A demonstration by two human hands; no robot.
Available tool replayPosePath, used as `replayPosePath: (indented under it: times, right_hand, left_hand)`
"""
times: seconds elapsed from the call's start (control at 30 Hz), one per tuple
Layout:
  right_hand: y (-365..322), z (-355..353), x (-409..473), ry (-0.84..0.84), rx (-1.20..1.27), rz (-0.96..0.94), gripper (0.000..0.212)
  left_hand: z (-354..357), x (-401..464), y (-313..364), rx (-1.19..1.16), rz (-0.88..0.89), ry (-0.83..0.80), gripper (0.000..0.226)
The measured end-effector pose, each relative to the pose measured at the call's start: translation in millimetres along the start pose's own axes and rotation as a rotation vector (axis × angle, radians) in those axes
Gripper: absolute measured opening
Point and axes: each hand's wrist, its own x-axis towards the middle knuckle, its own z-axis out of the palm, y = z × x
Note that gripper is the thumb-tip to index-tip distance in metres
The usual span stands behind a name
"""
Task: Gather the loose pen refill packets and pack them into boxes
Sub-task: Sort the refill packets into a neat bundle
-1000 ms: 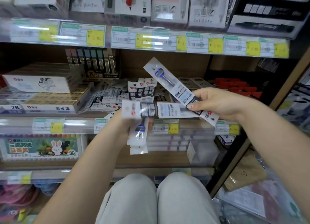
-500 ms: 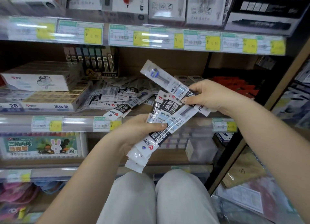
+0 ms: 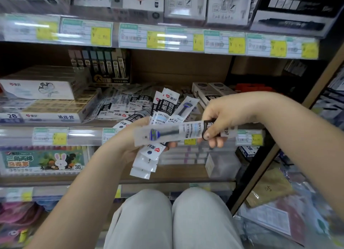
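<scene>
Both hands grip gathered refill packets (image 3: pixel 163 110), left hand (image 3: pixel 138 137) a bunch, right hand (image 3: pixel 216 118) one, while many seemingly lie loose on the shelf (image 3: pixel 121 123), unboxed.

Middle shelf (image 3: pixel 130 123): loose refill packets (image 3: pixel 130 103) cover the centre, stacked boxes (image 3: pixel 52 103) block left, white boxes (image 3: pixel 210 92) right. Open height above the packets up to the price-tag rail (image 3: pixel 178 38); brown back wall (image 3: pixel 178 66) unobstructed.
</scene>
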Motion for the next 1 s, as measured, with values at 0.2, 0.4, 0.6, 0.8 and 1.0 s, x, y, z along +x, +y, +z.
replayPosePath:
  times: [0.2, 0.4, 0.6, 0.8, 1.0]
  right_hand:
    - [-15.2, 0.9, 1.7, 0.325, -0.336, -0.086, 0.015]
    - [0.9, 15.1, 21.1, 0.786, -0.663, -0.340, 0.017]
    - [10.1, 20.2, 24.2, 0.919, -0.827, -0.480, 0.008]
    - [2.2, 23.5, 11.5, 0.714, -0.555, -0.267, 0.022]
    - [-2.1, 14.1, 12.1, 0.325, -0.358, -0.016, 0.010]
  left_hand:
    - [-0.1, -1.5, 6.3, 0.303, 0.003, -0.010, 0.009]
    - [-0.1, -7.0, 8.5, 0.053, -0.093, -0.126, 0.020]
    - [-4.0, -7.1, 10.1, 0.148, -0.109, -0.043, 0.020]
    - [-11.3, -2.1, 11.6, 0.159, -0.068, -0.091, 0.010]
    - [-18.7, 2.7, 14.5, 0.210, 0.031, 0.008, 0.032]
